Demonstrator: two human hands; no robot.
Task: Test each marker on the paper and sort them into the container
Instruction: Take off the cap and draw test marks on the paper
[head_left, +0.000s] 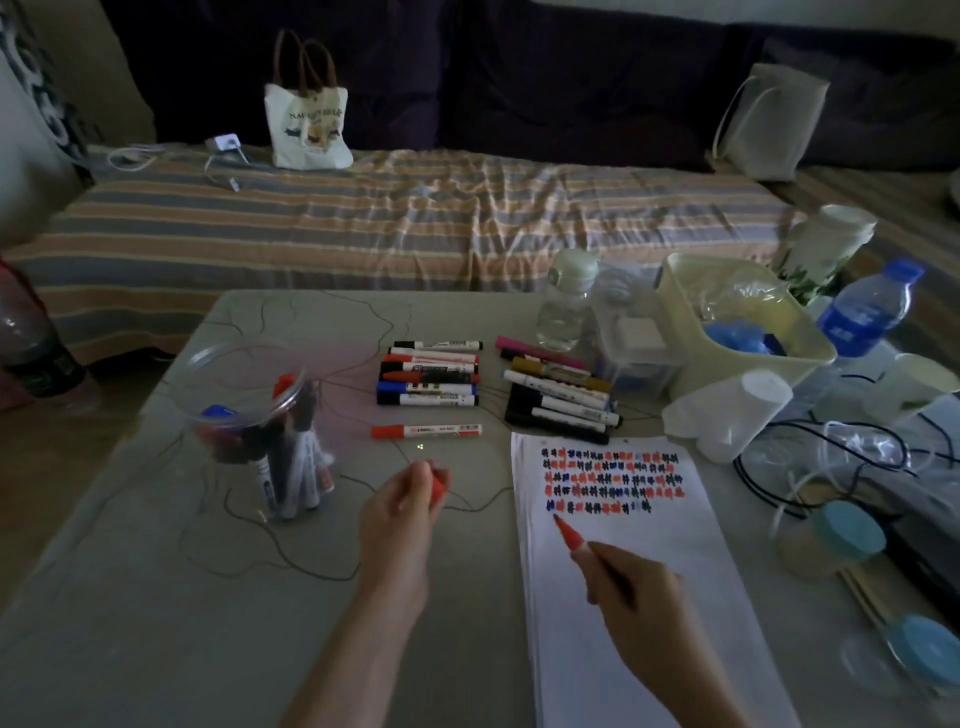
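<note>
My right hand (641, 603) grips an uncapped red marker (570, 538), its tip touching the white paper (623, 597) just below rows of red, blue and black test marks (610, 480). My left hand (402, 506) holds the red cap (439, 486) over the table, left of the paper. A clear plastic container (260, 415) with several markers standing in it is at the left. Two groups of untested markers lie behind the paper: one in the middle (428, 379), one to the right (558, 395). A single red marker (426, 431) lies apart.
A water bottle (566, 306), a yellow basket (743, 322), a clear box (634, 343), an overturned white cup (727, 415), cables (831, 457) and blue-lidded jars (836, 540) crowd the table's right side. A striped sofa (389, 223) lies behind the table.
</note>
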